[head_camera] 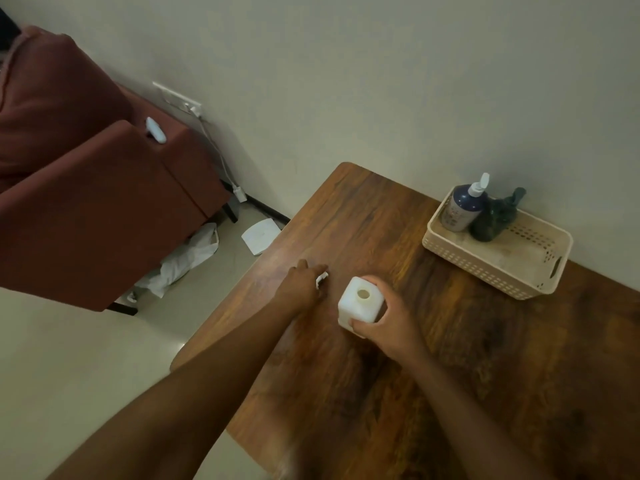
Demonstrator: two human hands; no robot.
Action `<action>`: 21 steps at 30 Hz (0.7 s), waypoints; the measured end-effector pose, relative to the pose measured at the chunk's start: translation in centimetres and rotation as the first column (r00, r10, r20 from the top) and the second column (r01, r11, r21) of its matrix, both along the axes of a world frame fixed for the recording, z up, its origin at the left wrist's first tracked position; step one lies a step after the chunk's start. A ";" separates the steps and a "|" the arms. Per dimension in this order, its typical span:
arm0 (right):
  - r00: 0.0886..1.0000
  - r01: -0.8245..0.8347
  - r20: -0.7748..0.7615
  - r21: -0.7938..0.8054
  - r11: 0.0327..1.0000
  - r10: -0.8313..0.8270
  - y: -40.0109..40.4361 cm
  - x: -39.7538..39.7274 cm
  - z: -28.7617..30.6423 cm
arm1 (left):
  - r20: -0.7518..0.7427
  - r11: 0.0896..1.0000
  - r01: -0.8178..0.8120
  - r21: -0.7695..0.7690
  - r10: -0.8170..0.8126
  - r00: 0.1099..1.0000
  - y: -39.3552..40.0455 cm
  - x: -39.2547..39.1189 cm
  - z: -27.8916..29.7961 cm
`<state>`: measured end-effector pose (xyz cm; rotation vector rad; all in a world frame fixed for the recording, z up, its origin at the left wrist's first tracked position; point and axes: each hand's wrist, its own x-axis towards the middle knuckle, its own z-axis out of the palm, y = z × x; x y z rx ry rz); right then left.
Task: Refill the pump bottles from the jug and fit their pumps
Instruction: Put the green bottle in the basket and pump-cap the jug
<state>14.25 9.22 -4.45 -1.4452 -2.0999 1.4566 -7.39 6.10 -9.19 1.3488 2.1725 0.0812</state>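
White bottle [361, 304]: square-shouldered, upright on the counter [433, 358], its round neck open and facing up with no pump fitted; whether there is liquid inside cannot be told.
Right hand [384, 317]: wrapped round the bottle from the near right side, thumb across the near face and fingers curled behind the far side, steadying it.
Left hand [304, 282]: just beside the bottle on its left and slightly farther out, knuckles up, fingers curled down onto a small white piece [322, 279] at the fingertips; only a sliver of it shows, so it may be the cap or pump head, but that cannot be settled.
Key relation: the bottle's long axis is vertical and its mouth lies a little right of and nearer than the left hand's fingertips; the left hand is the free one and the nearer to whatever goes on the neck, while the right only braces.
Step, as a judgement: this bottle looks to be between opening and filling or capping, and anything brought to it must come straight down over the neck.
Jug: not in view.
Basket [540, 271]: cream, perforated, well beyond the right hand near the wall; in its far corner stand a dark blue pump bottle [462, 209] with a white pump on, and a dark green bottle [493, 220] touching it on its right.
Beyond the left hand: a maroon sofa [86, 202] and white bags on the floor [86, 358].
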 end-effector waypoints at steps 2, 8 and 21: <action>1.000 0.003 0.014 -0.006 1.000 -0.003 0.1 0.5 -0.1 | -0.013 1.000 0.005 0.009 -0.004 1.000 0.0 0.5 -0.7; 0.999 0.037 0.018 -0.001 0.999 -0.037 0.1 2.6 -0.2 | 0.007 0.998 -0.020 0.066 0.020 1.000 0.1 2.1 -0.3; 0.984 0.170 0.030 0.089 0.981 -0.173 0.7 12.9 6.3 | 0.222 0.950 -0.017 0.312 -0.056 0.973 3.1 11.9 8.1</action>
